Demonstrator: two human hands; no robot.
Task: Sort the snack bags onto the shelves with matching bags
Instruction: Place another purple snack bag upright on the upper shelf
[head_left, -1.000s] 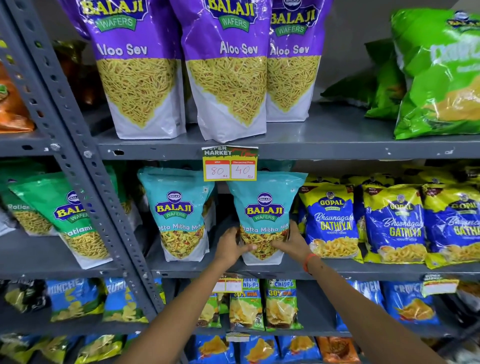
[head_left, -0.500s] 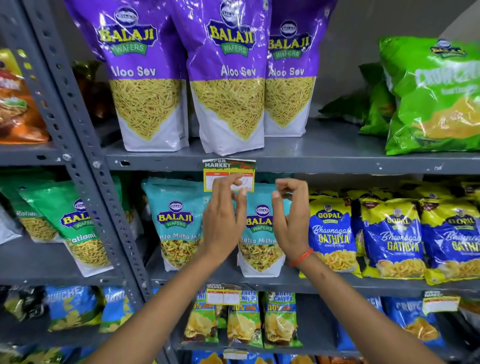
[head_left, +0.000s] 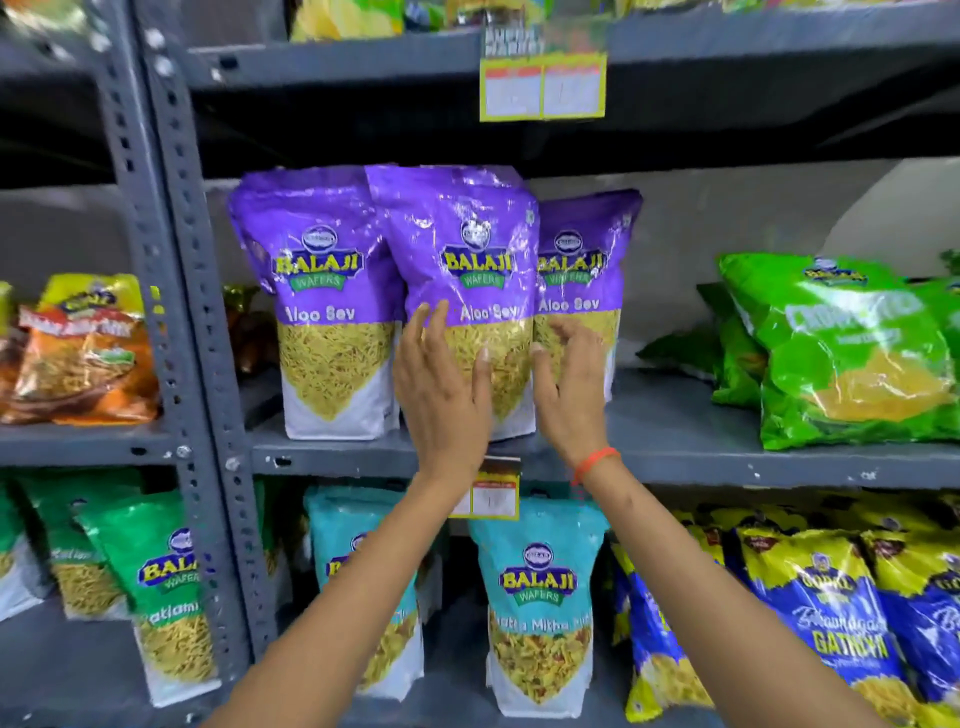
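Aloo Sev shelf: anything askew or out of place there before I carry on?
Slightly. The middle purple Aloo Sev bag stands forward of its two neighbours, overlapping both; the left hand and right hand are open at its sides. On the same shelf, the green bags lie tilted and heaped. Nothing looks spilled or torn.

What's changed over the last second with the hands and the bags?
Both hands let go of the teal bag and rose one shelf; the left hand and right hand now flank the middle purple bag, open. The bags stayed put.
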